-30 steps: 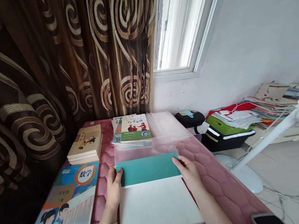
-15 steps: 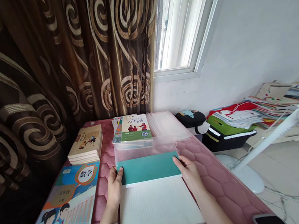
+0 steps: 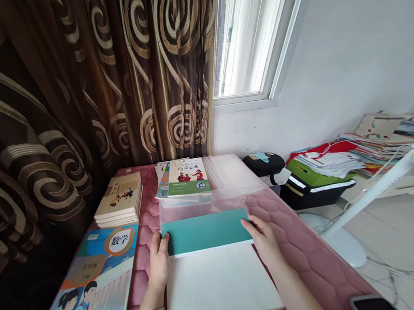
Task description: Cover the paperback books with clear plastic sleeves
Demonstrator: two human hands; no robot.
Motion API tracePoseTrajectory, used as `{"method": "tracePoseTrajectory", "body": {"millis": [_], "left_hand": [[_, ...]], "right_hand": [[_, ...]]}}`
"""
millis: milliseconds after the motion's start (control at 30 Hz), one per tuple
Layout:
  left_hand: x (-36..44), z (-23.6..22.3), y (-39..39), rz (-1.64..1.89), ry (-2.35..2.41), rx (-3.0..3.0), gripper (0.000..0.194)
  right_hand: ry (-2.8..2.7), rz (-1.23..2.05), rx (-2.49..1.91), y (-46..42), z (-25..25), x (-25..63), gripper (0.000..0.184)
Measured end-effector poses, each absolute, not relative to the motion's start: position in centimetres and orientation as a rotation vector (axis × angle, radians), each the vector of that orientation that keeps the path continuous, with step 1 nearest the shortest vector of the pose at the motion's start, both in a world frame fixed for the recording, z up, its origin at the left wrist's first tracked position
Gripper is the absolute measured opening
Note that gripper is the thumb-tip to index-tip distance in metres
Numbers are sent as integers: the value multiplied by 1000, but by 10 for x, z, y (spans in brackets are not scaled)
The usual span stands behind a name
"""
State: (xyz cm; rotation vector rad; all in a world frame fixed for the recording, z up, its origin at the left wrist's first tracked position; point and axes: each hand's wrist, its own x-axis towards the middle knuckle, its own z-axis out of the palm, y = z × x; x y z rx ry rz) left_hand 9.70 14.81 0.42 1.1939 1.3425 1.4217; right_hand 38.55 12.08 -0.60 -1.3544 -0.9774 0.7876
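Observation:
An open notebook (image 3: 222, 285) lies on the pink quilted surface, its white page with faint lines facing up. Across its far part runs a green cover (image 3: 207, 231), and a clear plastic book cover (image 3: 202, 207) extends beyond that toward the back. My left hand (image 3: 160, 252) pinches the left edge of the green cover, thumb on top. At the right edge, my right hand (image 3: 260, 237) grips in the same way. Both hands' other fingers are partly hidden underneath. How far the plastic overlaps the green cover I cannot tell.
A blue mathematics textbook (image 3: 91, 292) lies at left, with a stack of tan books (image 3: 119, 199) behind it. More books (image 3: 187, 178) and clear plastic sheets (image 3: 230, 172) are at the back. A phone (image 3: 372, 305) sits front right; a white fan (image 3: 379, 188) stands beyond.
Almost nothing differs. Both hands stay on the cover's edges, with the right one shifted very slightly to the right.

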Motion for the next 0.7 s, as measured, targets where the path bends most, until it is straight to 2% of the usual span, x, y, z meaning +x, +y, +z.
{"method": "tracePoseTrajectory", "body": {"millis": [200, 700], "left_hand": [[97, 3, 149, 1428, 1303, 1212, 26], [97, -5, 152, 1444, 1331, 1309, 43]], "right_hand": [[-981, 773, -1364, 121, -3, 383, 39], [-1046, 681, -1407, 122, -4, 382, 43]]}}
